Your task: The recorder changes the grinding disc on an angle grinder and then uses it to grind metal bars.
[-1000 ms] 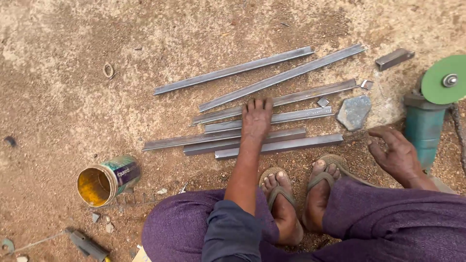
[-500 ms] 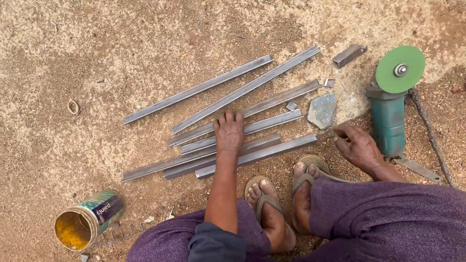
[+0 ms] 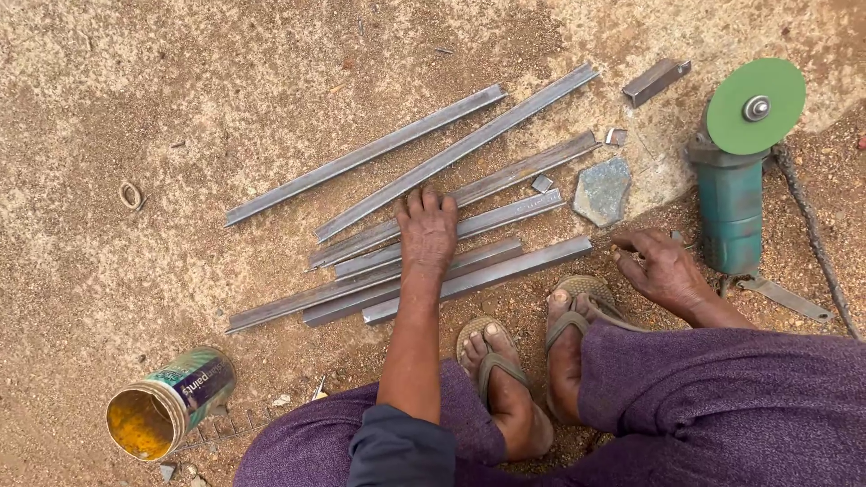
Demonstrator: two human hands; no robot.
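Left hand lies flat, fingers spread, pressing on the steel bars laid on the ground; it grips nothing. Right hand rests loosely open on the dirt just beside the green angle grinder. The bars' long axes run diagonally, low-left to upper-right. An open tin with a teal label lies on its side near the ground's lower left.

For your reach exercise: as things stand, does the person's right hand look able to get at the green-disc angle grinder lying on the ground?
Probably yes. The right hand rests on the ground just beside the grinder, close to its teal body, with only bare dirt between them. The flat stone lies on the hand's other side, out of the way.
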